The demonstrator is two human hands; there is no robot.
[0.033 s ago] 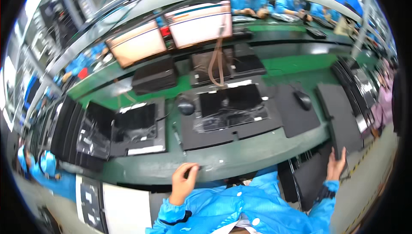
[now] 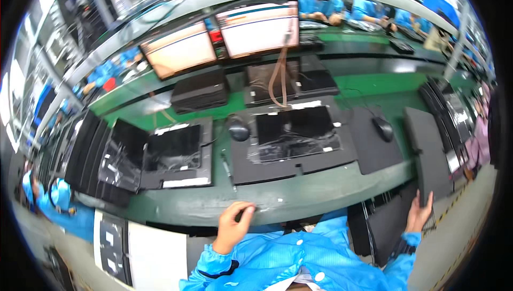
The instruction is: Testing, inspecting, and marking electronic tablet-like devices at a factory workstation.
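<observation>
My right hand (image 2: 418, 215) grips the near edge of a long black foam board (image 2: 432, 157), thumb on one side and fingers on the other. The board slants over the right edge of the bench. Loosely curled, my left hand (image 2: 235, 226) hovers at the bench's front edge, thumb and forefinger slightly apart, with nothing visible between them. Beyond it lies a thin pen-like tool (image 2: 227, 167). In front of me a dark display panel (image 2: 293, 125) with clear film rests on a notched black pad (image 2: 267, 172); a cable runs down to its top edge.
Another panel (image 2: 173, 148) lies at left beside upright black boards (image 2: 80, 157). A black mouse (image 2: 382, 129) sits on a dark mat (image 2: 371, 157); a round black object (image 2: 238, 129) is near the middle. Two monitors (image 2: 259, 29) stand behind. Black boards (image 2: 441, 107) lean at right.
The view has shifted slightly, moving the scene to the right. My right hand and the foam board have come a little nearer to me. My left hand keeps its curled shape.
</observation>
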